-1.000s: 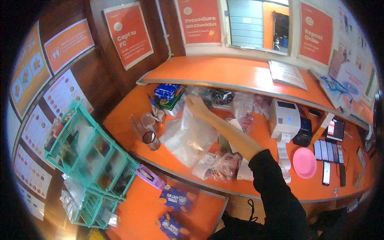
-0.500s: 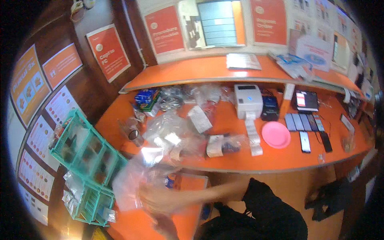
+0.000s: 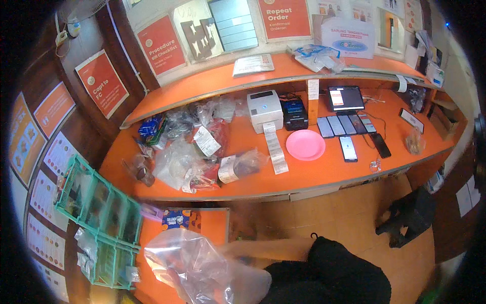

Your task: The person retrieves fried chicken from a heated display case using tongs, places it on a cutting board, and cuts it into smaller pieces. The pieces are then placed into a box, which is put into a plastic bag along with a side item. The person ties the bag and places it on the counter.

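Observation:
A clear plastic bag (image 3: 174, 253) is held up over the small orange table, its mouth gaping and its film catching the light. My right hand (image 3: 225, 251) reaches in from the right and grips the bag's side, partly covered by the film. Low at the bag is my left hand (image 3: 202, 286), seen through or behind the plastic; its fingers are hidden. Just beyond the bag, a dark blue and orange printed packet (image 3: 180, 220) lies on the small table. Next to that packet is a blurred purple item (image 3: 152, 213).
Teal plastic baskets (image 3: 98, 202) stand at the left. Across the orange counter (image 3: 309, 175) are bagged goods (image 3: 174, 157), a white label printer (image 3: 265, 109), a pink plate (image 3: 306, 145), several phones (image 3: 348, 148) and a tablet (image 3: 346, 99). A black stool (image 3: 407, 218) is at the right.
The bag has come nearer to me and stands more open. My hands have moved with it, uncovering the blue and orange packet. The view has turned to the right.

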The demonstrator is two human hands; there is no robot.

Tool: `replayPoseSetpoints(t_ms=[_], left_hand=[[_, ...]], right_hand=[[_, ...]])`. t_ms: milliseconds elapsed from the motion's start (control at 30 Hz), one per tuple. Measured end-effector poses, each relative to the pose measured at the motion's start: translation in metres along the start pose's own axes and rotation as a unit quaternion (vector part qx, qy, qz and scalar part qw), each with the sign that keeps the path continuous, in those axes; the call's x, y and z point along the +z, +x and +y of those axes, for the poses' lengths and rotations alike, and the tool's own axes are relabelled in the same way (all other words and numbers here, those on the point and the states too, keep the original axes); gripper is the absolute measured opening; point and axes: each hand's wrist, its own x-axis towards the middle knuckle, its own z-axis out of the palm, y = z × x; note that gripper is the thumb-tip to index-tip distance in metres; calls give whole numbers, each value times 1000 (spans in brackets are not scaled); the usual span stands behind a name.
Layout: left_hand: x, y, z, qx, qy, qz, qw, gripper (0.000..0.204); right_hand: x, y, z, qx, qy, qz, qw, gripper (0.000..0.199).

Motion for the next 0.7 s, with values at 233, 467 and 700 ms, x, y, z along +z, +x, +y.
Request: replayPoseSetpoints(t_ms=[233,467,700], left_hand=[[46,-30,-23,-19,93,-6,996,56],[94,-62,-42,-27,146,5,989,52],[135,-98,-56,-28,179,4,984,47]], right_hand=[[18,-94,-11,67,76,-65,993,38],[7,-209,-107,130,102,-55,985,43],[-66,-228,-92,-154,-126,71,977,19]])
